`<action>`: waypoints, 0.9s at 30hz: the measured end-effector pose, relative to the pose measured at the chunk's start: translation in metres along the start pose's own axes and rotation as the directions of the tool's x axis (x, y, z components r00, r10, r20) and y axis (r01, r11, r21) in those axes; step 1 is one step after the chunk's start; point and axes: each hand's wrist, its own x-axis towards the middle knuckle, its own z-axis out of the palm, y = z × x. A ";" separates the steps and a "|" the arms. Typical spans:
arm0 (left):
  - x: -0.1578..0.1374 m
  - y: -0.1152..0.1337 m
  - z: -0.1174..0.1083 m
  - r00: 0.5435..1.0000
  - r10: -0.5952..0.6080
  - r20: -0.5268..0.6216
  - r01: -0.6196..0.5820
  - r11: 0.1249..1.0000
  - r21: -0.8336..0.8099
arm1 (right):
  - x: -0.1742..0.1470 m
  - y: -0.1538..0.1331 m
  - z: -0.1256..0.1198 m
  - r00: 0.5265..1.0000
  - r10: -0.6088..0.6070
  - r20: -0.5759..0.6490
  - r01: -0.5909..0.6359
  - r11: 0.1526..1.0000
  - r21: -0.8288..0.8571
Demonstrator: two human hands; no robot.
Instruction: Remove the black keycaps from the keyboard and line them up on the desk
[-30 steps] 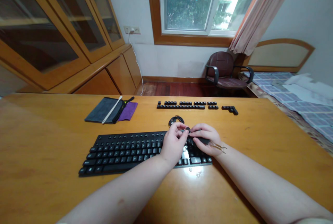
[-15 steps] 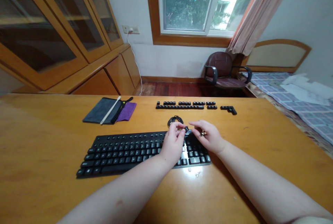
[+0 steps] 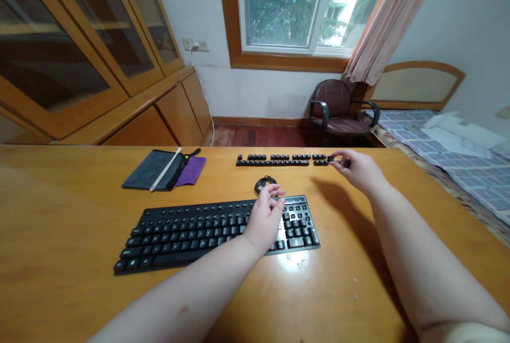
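A black keyboard (image 3: 191,237) lies across the desk; in its upper rows and at the top of the number pad, small stems show where keycaps are off. Over its right part rests my left hand (image 3: 265,218), fingers loosely bent and apart, with nothing seen in them. My right hand (image 3: 360,173) reaches to the right end of a line of loose black keycaps (image 3: 274,162). Its thumb and forefinger pinch a small dark keycap (image 3: 330,159) there. The hand covers most of the keycap group at the far right. A coiled black cable (image 3: 263,182) sits just behind the keyboard.
A grey pouch (image 3: 145,170) with a pale flat stick (image 3: 165,170) on it lies at the left, beside a purple cloth (image 3: 191,171). Small clear bits (image 3: 298,263) lie in front of the keyboard. Past the desk stand a chair (image 3: 334,104) and a bed (image 3: 458,152).
My right hand has moved from beside my left hand over the keyboard to the keycap line at the back right. The dark keycap seen at my left fingertips is gone from there.
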 end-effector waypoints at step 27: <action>0.000 0.005 0.001 1.000 -0.015 0.007 0.015 0.999 -0.028 | 0.006 0.088 0.030 0.919 0.320 0.228 -0.262 0.931 -0.253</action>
